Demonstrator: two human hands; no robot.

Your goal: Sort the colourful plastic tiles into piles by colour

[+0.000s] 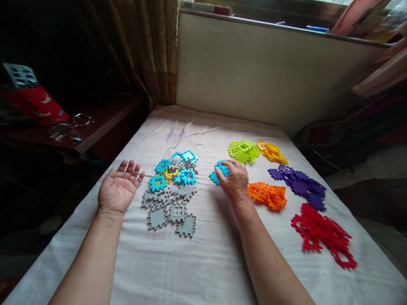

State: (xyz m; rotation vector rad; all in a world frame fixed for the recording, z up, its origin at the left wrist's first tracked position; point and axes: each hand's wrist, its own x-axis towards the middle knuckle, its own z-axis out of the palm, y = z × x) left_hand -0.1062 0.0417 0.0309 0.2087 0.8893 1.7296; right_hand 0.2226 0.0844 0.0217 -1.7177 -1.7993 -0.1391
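My left hand (pixel 118 188) lies palm up with fingers apart and nothing in it, left of a mixed pile. That pile holds blue pieces (pixel 158 183), a few yellow pieces (pixel 171 173) and several grey pieces (pixel 157 217). Over a smaller group of blue pieces (pixel 215 175) is my right hand (pixel 233 178), palm down, with thumb and fingers curved at them. Whether it grips a piece is hidden. Just right of that hand sit orange pieces (pixel 269 195). Green pieces (pixel 244 151) are behind it.
Amber-yellow pieces (pixel 272 152), purple pieces (pixel 300 185) and red pieces (pixel 322 233) lie along the right of the white-covered surface (pixel 178 271). Glasses (pixel 82 120) and a red container (pixel 38 103) rest on a dark side table at left. A pale panel (pixel 248 72) stands behind.
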